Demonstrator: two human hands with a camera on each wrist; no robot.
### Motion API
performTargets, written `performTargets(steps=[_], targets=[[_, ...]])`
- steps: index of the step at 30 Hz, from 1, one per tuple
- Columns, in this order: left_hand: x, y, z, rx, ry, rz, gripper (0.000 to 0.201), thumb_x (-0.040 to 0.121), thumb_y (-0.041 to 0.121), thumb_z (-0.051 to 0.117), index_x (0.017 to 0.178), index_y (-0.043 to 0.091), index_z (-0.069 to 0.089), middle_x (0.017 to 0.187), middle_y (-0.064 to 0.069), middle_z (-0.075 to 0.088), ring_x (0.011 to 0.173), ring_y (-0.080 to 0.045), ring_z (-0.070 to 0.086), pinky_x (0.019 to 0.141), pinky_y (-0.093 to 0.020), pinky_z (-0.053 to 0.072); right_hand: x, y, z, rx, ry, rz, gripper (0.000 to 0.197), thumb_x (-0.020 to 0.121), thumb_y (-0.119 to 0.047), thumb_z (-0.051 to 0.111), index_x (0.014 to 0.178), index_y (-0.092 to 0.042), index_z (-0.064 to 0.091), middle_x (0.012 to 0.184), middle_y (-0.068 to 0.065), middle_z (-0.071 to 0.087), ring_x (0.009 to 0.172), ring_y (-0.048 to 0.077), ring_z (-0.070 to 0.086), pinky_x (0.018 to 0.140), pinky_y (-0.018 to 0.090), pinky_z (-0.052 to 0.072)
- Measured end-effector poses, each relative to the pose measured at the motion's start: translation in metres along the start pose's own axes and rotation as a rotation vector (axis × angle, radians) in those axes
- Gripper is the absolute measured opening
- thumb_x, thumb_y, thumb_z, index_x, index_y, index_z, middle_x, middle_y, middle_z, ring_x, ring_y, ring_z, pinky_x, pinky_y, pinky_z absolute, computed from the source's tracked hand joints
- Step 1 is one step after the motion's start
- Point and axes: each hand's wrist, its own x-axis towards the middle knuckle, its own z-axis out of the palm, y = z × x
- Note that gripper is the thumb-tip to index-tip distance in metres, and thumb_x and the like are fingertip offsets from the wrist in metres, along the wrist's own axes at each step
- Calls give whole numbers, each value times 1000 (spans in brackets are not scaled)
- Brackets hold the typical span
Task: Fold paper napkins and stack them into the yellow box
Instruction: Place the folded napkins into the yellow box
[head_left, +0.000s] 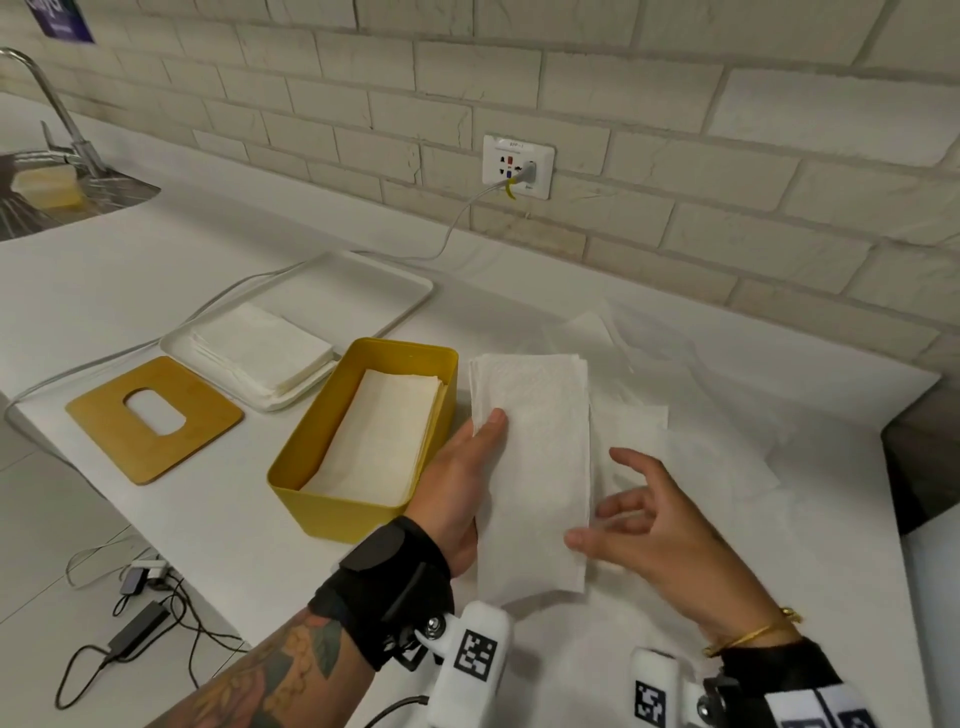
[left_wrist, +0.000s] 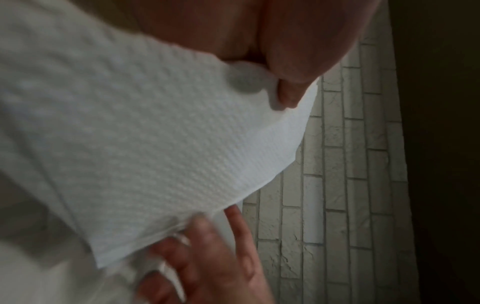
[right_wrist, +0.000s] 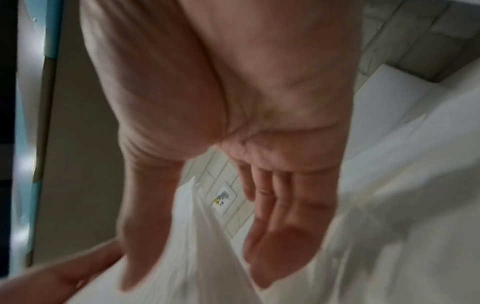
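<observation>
Pinching folded napkin (head_left: 532, 467): left hand (head_left: 462, 478); right hand (head_left: 654, 525) loosely spread beside it

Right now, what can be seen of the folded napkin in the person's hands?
The folded napkin is a long white rectangle of embossed, dimpled paper, several layers thick at its far edge. It sits just right of the yellow box, above loose sheets on the counter. The left hand holds its left edge, thumb on top; the right hand, fingers spread, is at its right edge.

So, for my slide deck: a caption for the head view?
Left hand holds a folded napkin beside the yellow box; right hand open.
</observation>
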Motion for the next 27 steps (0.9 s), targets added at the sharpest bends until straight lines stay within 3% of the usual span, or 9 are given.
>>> performTargets(steps=[3,6,8,12,14,17,20,23,27], targets=[[-4,-4,5,58,-38,2,35,105,34,48,131,16,61,119,-9,74,111,-28,71,98,-46,55,5,-13,-4,218,-4,-51,86,59,-42,87,137,-35,51,112,-2,75,103,8,71,98,36,53],[-6,-18,6,260,-12,73,24,104,30,52,125,25,63,118,-2,75,111,-22,70,100,-44,55,10,-16,11,274,14,-70,44,83,-16,80,123,-26,64,110,-3,77,104,16,73,100,47,54],[-8,-29,4,473,46,167,20,104,24,54,123,30,57,119,4,72,113,-15,68,99,-37,55,13,-10,22,224,103,-87,30,92,-5,69,114,-26,69,106,-3,78,102,19,74,98,53,55],[-18,-31,8,500,75,265,39,100,3,53,130,26,42,120,7,63,105,-1,65,85,-20,56,8,-21,33,208,214,-174,30,97,-8,60,113,-33,64,109,-7,75,105,16,70,96,52,55],[-24,-22,16,470,79,375,49,94,-10,50,124,28,42,111,8,62,98,2,64,77,-19,55,0,-36,33,212,239,-291,32,99,-9,58,116,-35,59,112,-9,72,106,10,68,92,40,56],[-32,-15,25,463,113,461,65,88,-18,51,119,38,40,102,24,61,98,5,62,77,-17,54,-10,-50,30,217,241,-429,35,99,-9,58,121,-35,53,112,-15,68,103,-2,66,81,17,53],[-29,-23,18,555,159,393,69,86,-12,57,117,45,35,114,18,56,106,7,57,86,-19,53,-5,-34,39,144,241,-360,38,98,-8,59,118,-38,49,111,-17,66,102,-3,64,79,14,52],[-23,-31,8,628,134,258,65,86,-9,56,117,43,32,125,10,51,115,-1,55,92,-16,50,2,-11,53,110,207,-195,30,98,-8,58,114,-32,49,107,-15,64,103,8,63,69,12,46],[-21,-16,11,605,62,302,64,89,-7,54,129,36,30,124,13,52,110,5,57,90,-17,53,5,-27,50,125,257,-208,31,99,-8,58,111,-36,50,108,-14,66,100,3,65,73,16,47]])
